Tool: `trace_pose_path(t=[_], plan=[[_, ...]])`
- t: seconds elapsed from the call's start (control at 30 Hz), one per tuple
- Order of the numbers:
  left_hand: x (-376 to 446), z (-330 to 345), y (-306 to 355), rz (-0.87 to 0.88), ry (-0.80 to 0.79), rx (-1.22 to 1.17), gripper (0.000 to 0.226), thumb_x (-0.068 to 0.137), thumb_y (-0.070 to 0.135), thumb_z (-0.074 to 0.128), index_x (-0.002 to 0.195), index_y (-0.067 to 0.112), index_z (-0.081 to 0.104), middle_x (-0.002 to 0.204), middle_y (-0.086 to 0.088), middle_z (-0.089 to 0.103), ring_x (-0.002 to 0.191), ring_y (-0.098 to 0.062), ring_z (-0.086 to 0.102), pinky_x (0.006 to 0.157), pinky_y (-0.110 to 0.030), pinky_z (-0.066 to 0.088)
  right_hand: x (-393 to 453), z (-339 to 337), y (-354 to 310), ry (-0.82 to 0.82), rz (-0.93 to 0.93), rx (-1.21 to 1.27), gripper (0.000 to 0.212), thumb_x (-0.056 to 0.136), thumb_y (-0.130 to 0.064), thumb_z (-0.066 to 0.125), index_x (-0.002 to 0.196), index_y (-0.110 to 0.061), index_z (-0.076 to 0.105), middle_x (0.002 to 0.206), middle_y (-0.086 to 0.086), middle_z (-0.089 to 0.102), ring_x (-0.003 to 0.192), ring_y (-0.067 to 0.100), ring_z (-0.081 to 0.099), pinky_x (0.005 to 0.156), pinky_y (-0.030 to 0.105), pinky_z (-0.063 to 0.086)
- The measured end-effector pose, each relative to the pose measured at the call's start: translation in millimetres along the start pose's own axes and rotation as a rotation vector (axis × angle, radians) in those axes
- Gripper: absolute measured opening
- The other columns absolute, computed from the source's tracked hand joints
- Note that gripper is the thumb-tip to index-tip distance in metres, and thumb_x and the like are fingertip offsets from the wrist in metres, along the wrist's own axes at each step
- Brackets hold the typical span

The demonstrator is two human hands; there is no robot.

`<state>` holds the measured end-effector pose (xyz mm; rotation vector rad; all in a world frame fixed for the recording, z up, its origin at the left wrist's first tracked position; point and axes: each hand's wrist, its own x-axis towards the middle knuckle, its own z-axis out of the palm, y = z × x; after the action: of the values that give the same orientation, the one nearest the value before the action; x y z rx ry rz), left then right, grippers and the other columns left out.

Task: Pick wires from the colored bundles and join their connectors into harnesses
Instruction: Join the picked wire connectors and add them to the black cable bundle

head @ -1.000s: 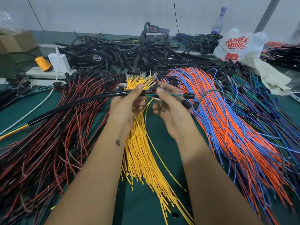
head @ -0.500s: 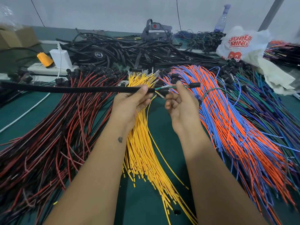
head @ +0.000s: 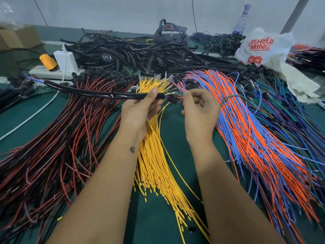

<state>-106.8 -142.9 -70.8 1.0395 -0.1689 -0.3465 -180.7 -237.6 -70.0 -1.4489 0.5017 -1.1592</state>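
Left hand (head: pixel 140 110): fingers and thumb curled round the near end of a black sleeved harness (head: pixel 105 95), gripping it just short of the sleeve mouth. The sleeve runs from that grip out to the hand's left, held above the red-and-black bundle (head: pixel 52 147). A second ago its far end drooped toward the table; it now lies close to level.

Right hand (head: pixel 198 110): fingers loosely curled, fingertips (head: pixel 184 95) at the cluster of wire ends and small black connectors (head: pixel 173 100) emerging from the sleeve, directly between the two hands. It appears to pinch one of them; which one cannot be told. Half a second ago this hand held a green lead drawn out to the right, with a black connector at its tip. The hand has since closed in on the sleeve mouth.

Assessment: the leads are being gathered and sorted at the sleeve end, probably ahead of mating a connector. No completed joint is visible.

Beneath the left hand lies the yellow bundle (head: pixel 158 173); a single yellow wire (head: pixel 175 164) trails from the hands toward the viewer. Right of the right hand lies the orange-and-blue bundle (head: pixel 246 129), with darker green and purple wires beyond it.

Legible writing: the white plastic bag (head: pixel 260 48), far beyond the right hand, reads "SUPER MING" in red. The black tape roll (head: pixel 106 57) beyond the left hand carries a label too small to read.
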Motion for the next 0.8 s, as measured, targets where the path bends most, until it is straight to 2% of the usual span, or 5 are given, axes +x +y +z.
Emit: trace_pose_path(t=[0.17, 0.4, 0.57, 0.67, 0.8], plan=[[-1, 0, 0, 0.002, -0.011, 0.005, 0.011, 0.085, 0.015, 0.070, 0.084, 0.005, 0.065, 0.069, -0.002, 0.071, 0.065, -0.012, 0.069, 0.060, -0.019, 0.055, -1, 3, 4, -0.082, -0.050, -0.074, 0.018, 0.085, -0.007, 0.068, 0.074, -0.022, 0.066, 0.075, 0.003, 0.065, 0.060, 0.001, 0.050, 0.062, 0.015, 0.041], [1, -1, -2, -0.004, 0.015, -0.003, 0.014, 0.086, 0.021, 0.070, 0.080, 0.009, 0.064, 0.071, -0.003, 0.069, 0.066, -0.012, 0.067, 0.060, -0.019, 0.054, -1, 5, 7, -0.102, -0.043, -0.057, 0.010, 0.086, -0.012, 0.069, 0.088, -0.022, 0.069, 0.098, 0.011, 0.065, 0.070, 0.006, 0.054, 0.068, 0.021, 0.044], [2, -2, -1, -0.011, 0.037, -0.049, 0.016, 0.088, 0.024, 0.068, 0.082, 0.013, 0.058, 0.065, 0.003, 0.069, 0.063, -0.010, 0.066, 0.059, -0.019, 0.053, -2, 9, 8, -0.100, 0.330, 0.242, 0.043, 0.081, -0.024, 0.077, 0.119, -0.022, 0.057, 0.121, 0.009, 0.055, 0.073, 0.015, 0.063, 0.054, 0.023, 0.050], [-3, 0, -7, 0.091, -0.019, 0.247, 0.019, 0.094, 0.030, 0.059, 0.081, 0.016, 0.064, 0.073, 0.004, 0.072, 0.073, -0.011, 0.069, 0.069, -0.020, 0.055, -4, 8, 9, -0.275, 0.298, 0.275, 0.028, 0.084, -0.010, 0.073, 0.107, -0.023, 0.064, 0.107, 0.011, 0.061, 0.076, 0.017, 0.067, 0.058, 0.022, 0.052], [-10, 6, -3, 0.269, -0.100, 0.789, 0.032, 0.100, 0.034, 0.044, 0.077, 0.021, 0.060, 0.070, 0.009, 0.059, 0.074, -0.002, 0.058, 0.064, -0.010, 0.040, -3, 7, 13, -0.204, 0.135, 0.139, 0.025, 0.083, -0.001, 0.071, 0.086, -0.026, 0.069, 0.104, 0.018, 0.065, 0.094, 0.033, 0.065, 0.068, 0.026, 0.056]])
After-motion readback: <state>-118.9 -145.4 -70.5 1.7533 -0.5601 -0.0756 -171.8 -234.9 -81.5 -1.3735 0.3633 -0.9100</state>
